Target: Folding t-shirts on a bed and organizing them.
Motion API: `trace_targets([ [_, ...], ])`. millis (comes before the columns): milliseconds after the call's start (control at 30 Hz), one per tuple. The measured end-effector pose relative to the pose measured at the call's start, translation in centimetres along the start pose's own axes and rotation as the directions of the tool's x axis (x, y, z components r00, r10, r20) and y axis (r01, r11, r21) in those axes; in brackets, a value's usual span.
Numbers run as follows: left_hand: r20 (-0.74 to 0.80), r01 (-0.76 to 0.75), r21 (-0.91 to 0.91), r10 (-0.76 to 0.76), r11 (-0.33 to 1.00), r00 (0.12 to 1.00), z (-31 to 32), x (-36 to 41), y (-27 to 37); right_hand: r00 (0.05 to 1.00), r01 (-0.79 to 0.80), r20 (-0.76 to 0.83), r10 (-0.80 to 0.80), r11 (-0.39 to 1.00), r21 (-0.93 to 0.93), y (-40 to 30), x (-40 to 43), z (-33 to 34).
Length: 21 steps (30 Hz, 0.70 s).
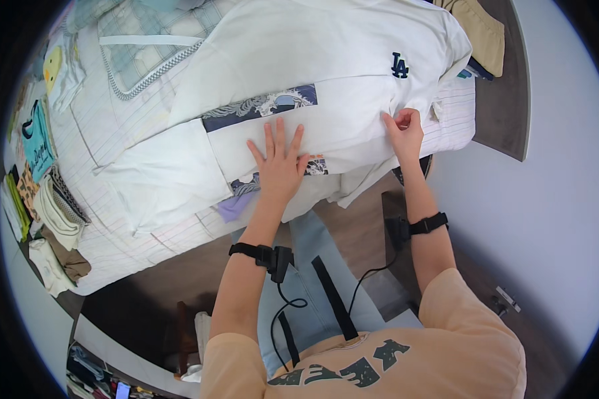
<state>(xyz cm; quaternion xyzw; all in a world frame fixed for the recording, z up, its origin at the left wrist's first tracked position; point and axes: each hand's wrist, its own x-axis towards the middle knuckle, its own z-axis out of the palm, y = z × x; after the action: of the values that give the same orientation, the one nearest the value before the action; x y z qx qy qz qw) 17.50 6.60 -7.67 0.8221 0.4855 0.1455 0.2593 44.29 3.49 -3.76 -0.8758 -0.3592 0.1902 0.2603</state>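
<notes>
A white shirt (259, 137) with dark blue wave-print panels lies spread on a bed (145, 259). My left hand (281, 167) rests flat on it between two printed panels, its fingers spread. At the shirt's right end, my right hand (404, 130) has its thumb and fingertips pinched together on white cloth, where small creases gather. Beneath and beyond the shirt lies a larger white garment (349, 40) with dark embroidered letters. Which layer the right fingertips hold is partly hidden. A bit of lilac cloth (235, 206) shows below the shirt's near edge.
Folded clothes, among them a turquoise top (37, 142) and a cream stack (57, 212), line the bed's left side. A checked quilted cloth (147, 60) lies at the back. Beige trousers (476, 35) are at the far right. A pale wall (569, 164) stands on the right.
</notes>
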Motion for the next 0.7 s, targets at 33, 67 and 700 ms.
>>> trace_targets([
  [33,-0.012,-0.034,-0.014,0.034,0.999,0.999,0.3,0.1,0.6,0.991,0.049,-0.128,-0.033,0.991,0.128,-0.2,0.1,0.1],
  [67,-0.013,-0.035,-0.024,0.034,0.999,0.999,0.6,0.1,1.3,0.991,0.051,-0.131,-0.035,0.992,0.118,-0.1,0.2,0.4],
  [700,0.11,-0.024,-0.361,0.068,0.932,0.992,2.4,0.9,9.3,0.981,-0.072,0.189,0.052,0.992,0.102,0.6,0.8,1.1],
])
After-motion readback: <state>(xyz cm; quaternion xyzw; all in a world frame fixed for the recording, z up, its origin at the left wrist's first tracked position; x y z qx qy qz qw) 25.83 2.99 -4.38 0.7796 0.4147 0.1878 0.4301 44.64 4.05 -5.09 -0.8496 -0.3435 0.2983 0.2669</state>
